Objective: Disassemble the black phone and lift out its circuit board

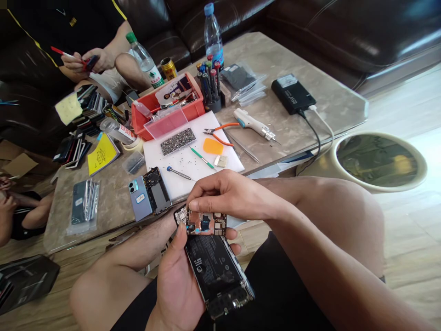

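Note:
An opened phone (220, 276), its black battery showing, lies across my left hand (182, 280). The fingers wrap under it and the thumb rests by its upper left edge. At the phone's upper end my right hand (223, 195) pinches a circuit board (206, 223) with copper-coloured areas between thumb and fingers. Whether the board is fully apart from the phone I cannot tell. On the table edge ahead lie a bluish phone back cover (140, 197) and a dark phone frame (156, 191), side by side.
A white mat (220, 158) bears a tray of screws (178, 140), orange-handled cutters (220, 133), a green tweezer-like tool (201, 157) and a screwdriver (181, 173). Behind are a red toolbox (200, 108), bottles and an electric screwdriver (253, 124). A bin (379, 161) stands right; another person's hands (86, 62) hold things.

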`<state>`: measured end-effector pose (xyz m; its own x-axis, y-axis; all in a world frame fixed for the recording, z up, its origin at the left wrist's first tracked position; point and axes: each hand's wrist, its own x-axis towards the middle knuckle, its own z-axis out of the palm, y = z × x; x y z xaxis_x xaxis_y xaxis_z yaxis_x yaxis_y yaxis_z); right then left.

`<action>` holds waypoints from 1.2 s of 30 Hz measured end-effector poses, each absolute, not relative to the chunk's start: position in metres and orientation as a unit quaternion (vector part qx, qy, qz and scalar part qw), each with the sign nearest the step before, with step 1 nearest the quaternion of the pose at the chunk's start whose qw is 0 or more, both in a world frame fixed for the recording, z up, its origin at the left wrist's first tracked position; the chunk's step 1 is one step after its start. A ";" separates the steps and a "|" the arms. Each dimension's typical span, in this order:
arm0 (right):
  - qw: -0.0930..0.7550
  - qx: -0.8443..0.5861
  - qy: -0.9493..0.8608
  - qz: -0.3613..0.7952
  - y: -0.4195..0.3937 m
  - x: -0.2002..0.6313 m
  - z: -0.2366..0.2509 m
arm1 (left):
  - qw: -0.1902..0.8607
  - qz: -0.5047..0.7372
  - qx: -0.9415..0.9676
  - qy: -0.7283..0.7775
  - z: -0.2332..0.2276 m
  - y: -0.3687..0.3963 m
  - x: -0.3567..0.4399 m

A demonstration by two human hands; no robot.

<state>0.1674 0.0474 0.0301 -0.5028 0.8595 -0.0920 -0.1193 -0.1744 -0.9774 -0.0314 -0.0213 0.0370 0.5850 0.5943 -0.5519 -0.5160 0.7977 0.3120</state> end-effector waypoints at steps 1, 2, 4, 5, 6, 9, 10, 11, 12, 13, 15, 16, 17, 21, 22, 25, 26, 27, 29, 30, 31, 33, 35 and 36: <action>0.358 -0.347 -0.532 0.684 0.047 0.168 0.030 | 0.886 0.314 0.058 0.336 0.037 -0.021 -0.032; 0.358 -0.348 -0.531 0.685 0.048 0.168 0.030 | 0.884 0.315 0.056 0.339 0.037 -0.021 -0.032; 0.358 -0.347 -0.527 0.688 0.048 0.168 0.030 | 0.883 0.316 0.056 0.342 0.037 -0.021 -0.032; 0.358 -0.346 -0.526 0.689 0.048 0.168 0.030 | 0.883 0.315 0.056 0.343 0.037 -0.021 -0.032; 0.359 -0.346 -0.525 0.690 0.048 0.167 0.030 | 0.884 0.314 0.057 0.343 0.037 -0.021 -0.033; 0.360 -0.346 -0.525 0.689 0.048 0.167 0.029 | 0.886 0.310 0.060 0.339 0.037 -0.021 -0.033; 0.360 -0.346 -0.524 0.690 0.048 0.167 0.029 | 0.886 0.310 0.061 0.338 0.036 -0.021 -0.033; 0.359 -0.345 -0.523 0.691 0.048 0.167 0.030 | 0.887 0.310 0.062 0.338 0.036 -0.021 -0.033; 0.359 -0.344 -0.522 0.693 0.048 0.167 0.030 | 0.886 0.309 0.064 0.339 0.036 -0.021 -0.033; 0.358 -0.343 -0.521 0.694 0.048 0.167 0.030 | 0.885 0.310 0.064 0.341 0.036 -0.021 -0.033; 0.356 -0.344 -0.519 0.697 0.047 0.167 0.031 | 0.884 0.310 0.065 0.344 0.036 -0.021 -0.033; 0.356 -0.344 -0.518 0.698 0.047 0.167 0.031 | 0.884 0.309 0.065 0.344 0.037 -0.021 -0.033; 0.356 -0.344 -0.517 0.698 0.047 0.167 0.031 | 0.885 0.309 0.065 0.343 0.037 -0.021 -0.033; 0.360 -0.342 -0.517 0.698 0.047 0.167 0.032 | 0.885 0.314 0.064 0.339 0.036 -0.022 -0.034; 0.360 -0.342 -0.517 0.697 0.047 0.167 0.032 | 0.885 0.315 0.062 0.336 0.036 -0.022 -0.034; 0.361 -0.344 -0.516 0.697 0.047 0.167 0.031 | 0.890 0.313 0.058 0.326 0.037 -0.023 -0.034; 0.361 -0.345 -0.515 0.697 0.047 0.167 0.031 | 0.892 0.313 0.057 0.322 0.037 -0.023 -0.034; 0.360 -0.344 -0.515 0.697 0.047 0.167 0.031 | 0.894 0.312 0.056 0.317 0.037 -0.023 -0.034; 0.359 -0.343 -0.514 0.699 0.047 0.167 0.030 | 0.897 0.312 0.056 0.309 0.036 -0.022 -0.033; 0.359 -0.343 -0.514 0.700 0.047 0.167 0.030 | 0.897 0.313 0.056 0.306 0.036 -0.022 -0.033; 0.358 -0.343 -0.513 0.701 0.047 0.167 0.030 | 0.898 0.313 0.055 0.304 0.036 -0.023 -0.032; 0.357 -0.344 -0.513 0.701 0.047 0.167 0.030 | 0.899 0.311 0.053 0.304 0.035 -0.023 -0.032; 0.358 -0.343 -0.512 0.701 0.047 0.167 0.030 | 0.898 0.310 0.054 0.307 0.036 -0.023 -0.033; 0.359 -0.342 -0.512 0.701 0.047 0.167 0.030 | 0.897 0.310 0.055 0.309 0.036 -0.023 -0.033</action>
